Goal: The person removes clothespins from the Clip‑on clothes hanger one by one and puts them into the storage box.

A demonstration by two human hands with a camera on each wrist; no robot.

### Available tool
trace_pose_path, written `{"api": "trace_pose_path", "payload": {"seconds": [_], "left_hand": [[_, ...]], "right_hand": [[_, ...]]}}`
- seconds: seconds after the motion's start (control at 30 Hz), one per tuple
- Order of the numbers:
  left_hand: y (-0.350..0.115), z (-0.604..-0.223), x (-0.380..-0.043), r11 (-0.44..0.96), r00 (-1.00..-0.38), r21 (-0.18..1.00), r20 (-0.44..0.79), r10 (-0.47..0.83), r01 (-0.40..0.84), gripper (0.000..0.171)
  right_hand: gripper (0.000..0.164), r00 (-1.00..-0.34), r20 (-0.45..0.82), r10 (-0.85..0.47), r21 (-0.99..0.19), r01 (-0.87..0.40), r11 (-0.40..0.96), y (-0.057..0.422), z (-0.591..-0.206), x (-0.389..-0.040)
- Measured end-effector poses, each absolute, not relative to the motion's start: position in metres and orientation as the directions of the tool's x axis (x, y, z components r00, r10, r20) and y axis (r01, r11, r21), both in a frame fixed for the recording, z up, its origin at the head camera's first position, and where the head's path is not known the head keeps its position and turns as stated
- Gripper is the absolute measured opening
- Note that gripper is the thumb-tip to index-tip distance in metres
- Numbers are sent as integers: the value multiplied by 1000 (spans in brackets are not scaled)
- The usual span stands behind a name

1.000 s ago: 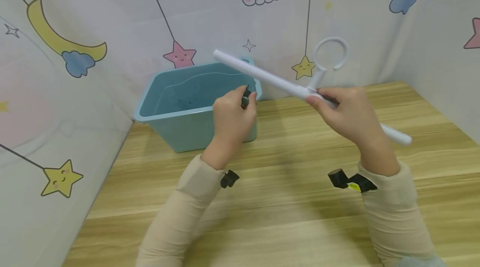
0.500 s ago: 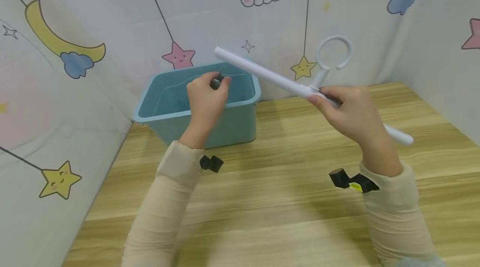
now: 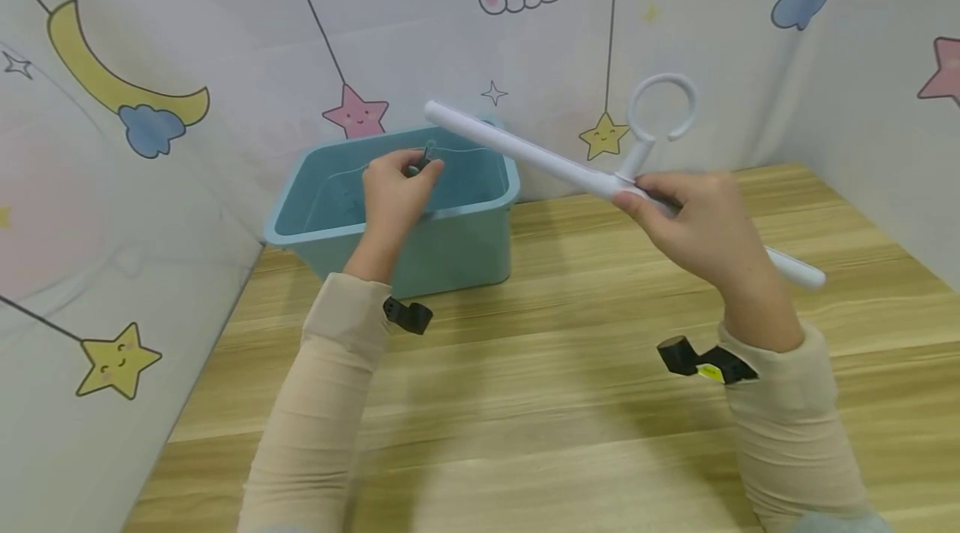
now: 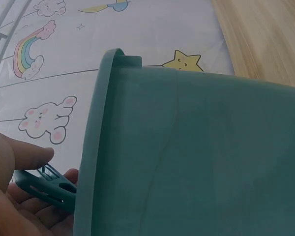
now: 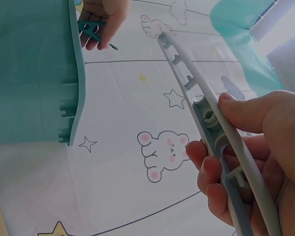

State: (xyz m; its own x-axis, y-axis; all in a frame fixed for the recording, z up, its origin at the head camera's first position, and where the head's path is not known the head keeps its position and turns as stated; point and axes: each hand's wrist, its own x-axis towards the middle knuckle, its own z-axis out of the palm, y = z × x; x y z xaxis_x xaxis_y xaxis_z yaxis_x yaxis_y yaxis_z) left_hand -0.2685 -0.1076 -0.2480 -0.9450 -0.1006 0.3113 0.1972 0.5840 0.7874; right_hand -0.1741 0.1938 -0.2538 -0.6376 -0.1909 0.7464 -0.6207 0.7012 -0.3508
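My left hand (image 3: 395, 198) is over the front rim of a blue-green plastic bin (image 3: 468, 246). It pinches a dark green clothes peg (image 4: 46, 191) between thumb and fingers, and in the left wrist view the peg's front end passes behind the bin's rim. Over the table to the right, my right hand (image 3: 697, 225) grips a white plastic clothes hanger (image 3: 536, 151) just beside its round hook (image 3: 690, 83). The hanger is raised and slanted, its left arm reaching above the bin's right corner. Its ribbed, hollow underside shows in the right wrist view.
The bin stands at the back left of a wooden table (image 3: 570, 400). Behind and beside the table hangs a white cloth (image 3: 420, 25) printed with stars, moons and bears. Black cameras (image 3: 408, 315) are strapped to both wrists.
My left hand has moved left with the clothes peg, from the bin's right front corner to above its opening, and lowered slightly. My right hand and the hanger stay nearly still.
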Motion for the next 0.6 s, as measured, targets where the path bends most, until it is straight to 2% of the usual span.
{"api": "trace_pose_path", "payload": {"seconds": [0.37,0.6], "left_hand": [[-113,-255,-272,579,-967,797,247,-60,168,26],[-115,-260,-271,575,-969,799,244,-40,177,26]], "right_hand": [[8,-638,741,-210,-337,-624,705,194,-255,-176],[8,-640,737,-216,-336,-625,705,193,-254,-175]]}}
